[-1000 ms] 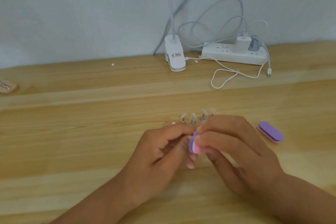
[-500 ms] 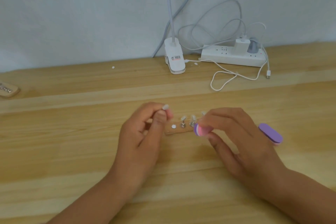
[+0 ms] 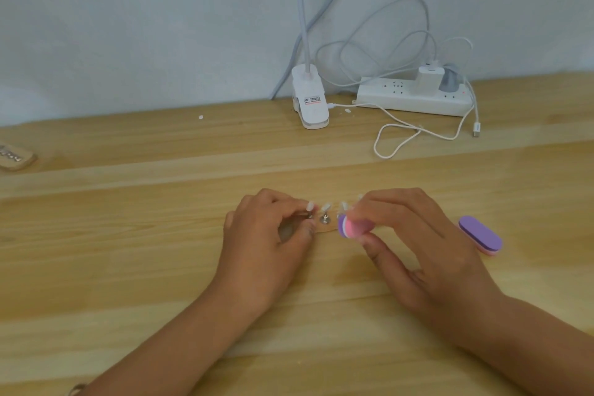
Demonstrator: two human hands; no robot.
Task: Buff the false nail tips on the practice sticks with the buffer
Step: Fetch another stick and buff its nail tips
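Mid-task: left hand [image 3: 266,235] pinched the end practice stick [image 3: 310,211] on the wooden stand [image 3: 327,229], right hand [image 3: 418,241] gripped the buffer [image 3: 348,228] beside it; buffing judged unfinished.

A pale wood table [image 3: 128,235] meets a plain, evenly lit grey-white wall [image 3: 128,26]

Two limbs in view. Left hand [image 3: 266,244] and right hand [image 3: 418,244] uncovered; each forearm bare as far as the frame shows. Fingers slender; knuckles stand out along the back of the right hand. One worn item noted: a thin loop [image 3: 75,390], bracelet or band, round the left forearm at the lower frame edge. Blurred there; material and colour not resolvable.
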